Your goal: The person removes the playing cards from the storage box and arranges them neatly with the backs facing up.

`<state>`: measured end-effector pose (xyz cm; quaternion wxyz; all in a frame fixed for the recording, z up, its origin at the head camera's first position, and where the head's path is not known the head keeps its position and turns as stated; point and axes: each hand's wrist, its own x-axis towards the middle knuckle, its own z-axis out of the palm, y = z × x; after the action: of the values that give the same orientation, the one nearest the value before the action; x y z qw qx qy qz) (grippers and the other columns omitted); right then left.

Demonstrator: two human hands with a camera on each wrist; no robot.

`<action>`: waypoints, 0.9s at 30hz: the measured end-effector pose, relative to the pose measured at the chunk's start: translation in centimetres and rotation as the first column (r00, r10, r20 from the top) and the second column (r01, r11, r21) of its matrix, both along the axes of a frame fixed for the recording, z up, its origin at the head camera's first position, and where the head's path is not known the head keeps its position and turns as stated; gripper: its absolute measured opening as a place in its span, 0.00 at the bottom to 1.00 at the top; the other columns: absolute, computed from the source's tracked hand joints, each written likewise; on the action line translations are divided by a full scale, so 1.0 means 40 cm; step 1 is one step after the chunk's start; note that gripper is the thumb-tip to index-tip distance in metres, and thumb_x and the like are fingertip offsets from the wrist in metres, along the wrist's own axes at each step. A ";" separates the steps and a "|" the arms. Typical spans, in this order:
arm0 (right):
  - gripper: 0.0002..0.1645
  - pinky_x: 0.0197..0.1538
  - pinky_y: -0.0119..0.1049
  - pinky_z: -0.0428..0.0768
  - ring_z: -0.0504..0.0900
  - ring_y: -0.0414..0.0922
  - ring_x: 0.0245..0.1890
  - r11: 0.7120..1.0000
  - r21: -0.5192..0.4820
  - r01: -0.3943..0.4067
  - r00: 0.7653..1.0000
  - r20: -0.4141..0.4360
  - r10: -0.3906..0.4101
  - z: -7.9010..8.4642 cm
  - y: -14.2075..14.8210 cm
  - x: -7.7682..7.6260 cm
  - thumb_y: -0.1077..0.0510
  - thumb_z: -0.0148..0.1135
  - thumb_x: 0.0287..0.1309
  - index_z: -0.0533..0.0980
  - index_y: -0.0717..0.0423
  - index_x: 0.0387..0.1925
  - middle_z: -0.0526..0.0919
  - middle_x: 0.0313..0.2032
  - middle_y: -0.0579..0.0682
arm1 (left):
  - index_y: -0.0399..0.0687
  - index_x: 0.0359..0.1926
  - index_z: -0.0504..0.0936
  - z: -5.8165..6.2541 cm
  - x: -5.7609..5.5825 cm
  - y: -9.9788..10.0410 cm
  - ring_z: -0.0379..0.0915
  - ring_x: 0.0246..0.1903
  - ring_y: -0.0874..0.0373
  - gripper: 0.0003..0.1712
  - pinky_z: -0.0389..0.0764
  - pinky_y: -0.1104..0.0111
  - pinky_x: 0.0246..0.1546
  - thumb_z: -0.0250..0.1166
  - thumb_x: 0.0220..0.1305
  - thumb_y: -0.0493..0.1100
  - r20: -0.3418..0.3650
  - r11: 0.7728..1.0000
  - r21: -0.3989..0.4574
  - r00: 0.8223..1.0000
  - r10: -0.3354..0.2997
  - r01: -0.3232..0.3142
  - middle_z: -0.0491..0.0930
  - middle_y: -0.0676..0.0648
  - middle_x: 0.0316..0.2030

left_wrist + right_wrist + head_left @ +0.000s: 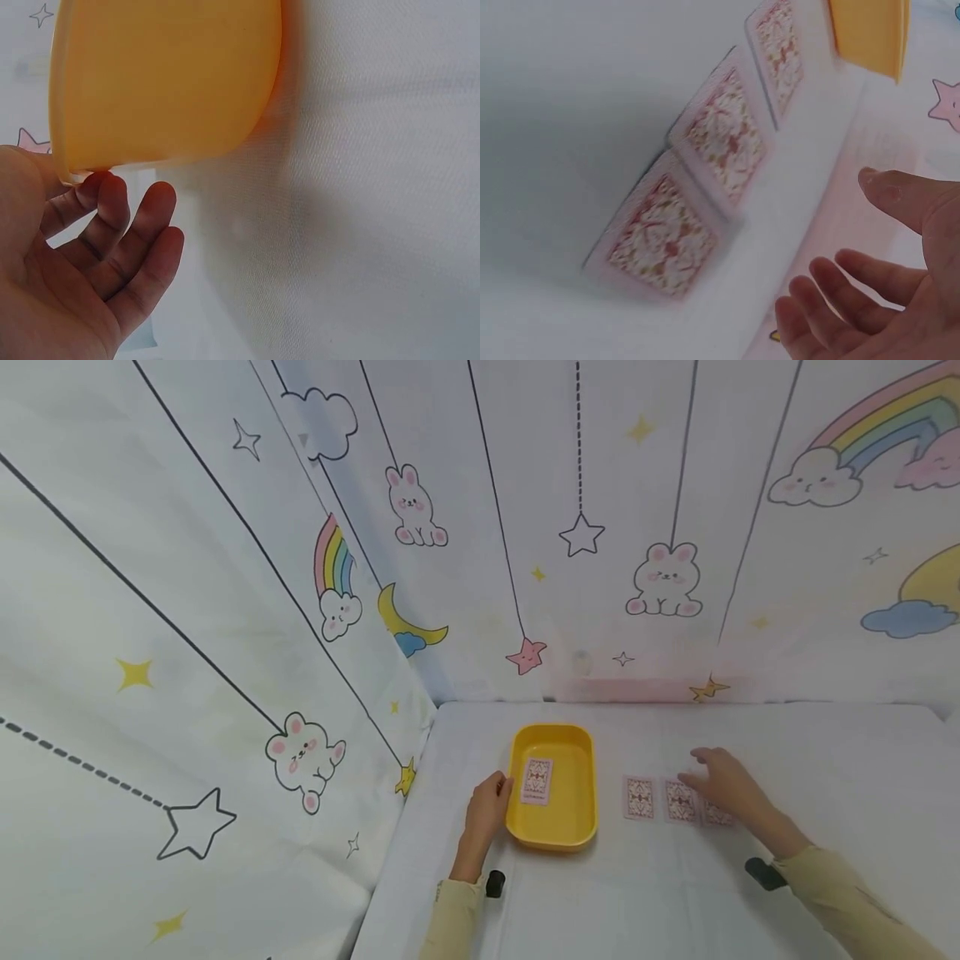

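My left hand pinches the left rim of a yellow plastic tray. In the left wrist view, the curled fingertips of this hand meet the tray's rim. One patterned playing card lies face down inside the tray, toward its left side. Right of the tray, three more face-down cards form a row: a left card, a middle card and a right card. Over the right card hovers my right hand, hiding part of it; its fingers are apart and hold nothing.
A white cloth covers the table. Behind it and along the left hang white sheets printed with rabbits, stars and rainbows. A black wrist device sits by the right sleeve, another by the left.
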<state>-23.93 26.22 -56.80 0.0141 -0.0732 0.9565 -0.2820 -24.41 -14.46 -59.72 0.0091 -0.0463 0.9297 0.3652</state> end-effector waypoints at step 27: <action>0.38 0.58 0.58 0.77 0.78 0.62 0.55 0.989 0.025 -0.146 0.989 -0.001 0.146 0.064 -0.339 -0.100 0.46 0.68 0.62 0.70 0.69 0.63 0.75 0.57 0.68 | 0.50 0.35 0.75 -0.002 -0.008 -0.008 0.65 0.22 0.62 0.14 0.66 0.71 0.21 0.55 0.76 0.52 0.004 1.000 -0.001 1.000 -0.022 0.022 0.71 0.53 0.24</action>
<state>-27.92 12.67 -54.24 0.0343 -0.1430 0.9521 -0.2681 -24.72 -14.77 -59.80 0.0148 -0.0368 0.9304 0.3643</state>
